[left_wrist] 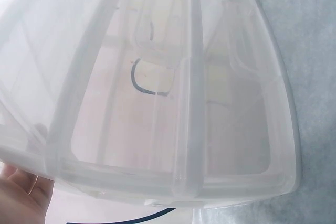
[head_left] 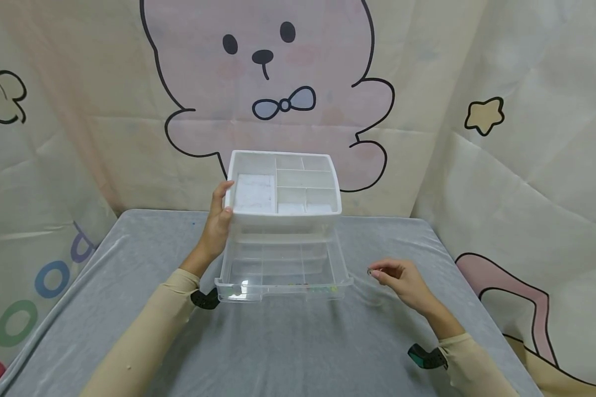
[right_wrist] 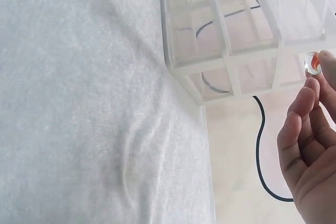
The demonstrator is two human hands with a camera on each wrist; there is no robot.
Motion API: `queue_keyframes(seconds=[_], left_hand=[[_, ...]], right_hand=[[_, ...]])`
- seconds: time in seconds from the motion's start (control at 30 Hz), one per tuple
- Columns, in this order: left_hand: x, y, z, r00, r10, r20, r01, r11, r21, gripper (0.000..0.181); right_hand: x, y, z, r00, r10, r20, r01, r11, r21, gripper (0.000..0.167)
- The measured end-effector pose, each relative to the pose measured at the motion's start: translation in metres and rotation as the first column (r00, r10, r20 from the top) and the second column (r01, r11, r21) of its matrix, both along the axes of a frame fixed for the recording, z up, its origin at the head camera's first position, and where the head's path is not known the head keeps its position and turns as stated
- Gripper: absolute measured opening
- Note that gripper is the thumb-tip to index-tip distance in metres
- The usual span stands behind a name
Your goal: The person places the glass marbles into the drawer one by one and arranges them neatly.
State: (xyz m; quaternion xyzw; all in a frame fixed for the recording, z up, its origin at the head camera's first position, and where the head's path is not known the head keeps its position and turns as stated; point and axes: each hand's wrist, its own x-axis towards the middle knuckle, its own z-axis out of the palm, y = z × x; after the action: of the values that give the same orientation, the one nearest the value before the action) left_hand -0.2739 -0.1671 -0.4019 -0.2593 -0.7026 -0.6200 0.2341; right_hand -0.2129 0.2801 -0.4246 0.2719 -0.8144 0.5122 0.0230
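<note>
A white and clear plastic drawer organizer (head_left: 284, 221) stands at the middle of the table, with a divided tray on top. Its lower clear drawer (head_left: 283, 293) is pulled out toward me, and small coloured specks show through the front at the right. My left hand (head_left: 215, 234) grips the organizer's upper left side, thumb in front; the left wrist view shows only part of this hand (left_wrist: 23, 198). Between thumb and fingertips, my right hand (head_left: 402, 282) pinches a clear glass marble (right_wrist: 312, 63) with an orange swirl. That hand is to the right of the drawer, apart from it.
A grey-blue cloth (head_left: 288, 347) covers the table. Printed fabric walls (head_left: 417, 66) with cartoon drawings stand behind and at both sides. A dark wrist device (head_left: 427, 357) sits by the right sleeve, another (head_left: 205, 299) by the left.
</note>
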Motion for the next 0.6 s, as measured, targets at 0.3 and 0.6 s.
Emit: queue_keyframes(seconds=[0.3, 0.6], left_hand=[[0.000, -0.002, -0.001, 1.000, 0.003, 0.008, -0.003, 1.000, -0.016, 0.060], [-0.001, -0.001, 0.000, 1.000, -0.001, 0.029, 0.002, 1.000, -0.008, 0.055]], right_hand=[[0.000, -0.003, 0.008, 0.999, -0.033, -0.009, 0.033, 0.999, 0.004, 0.014], [-0.003, -0.005, 0.015, 0.999, -0.014, -0.038, 0.013, 0.999, -0.030, 0.015]])
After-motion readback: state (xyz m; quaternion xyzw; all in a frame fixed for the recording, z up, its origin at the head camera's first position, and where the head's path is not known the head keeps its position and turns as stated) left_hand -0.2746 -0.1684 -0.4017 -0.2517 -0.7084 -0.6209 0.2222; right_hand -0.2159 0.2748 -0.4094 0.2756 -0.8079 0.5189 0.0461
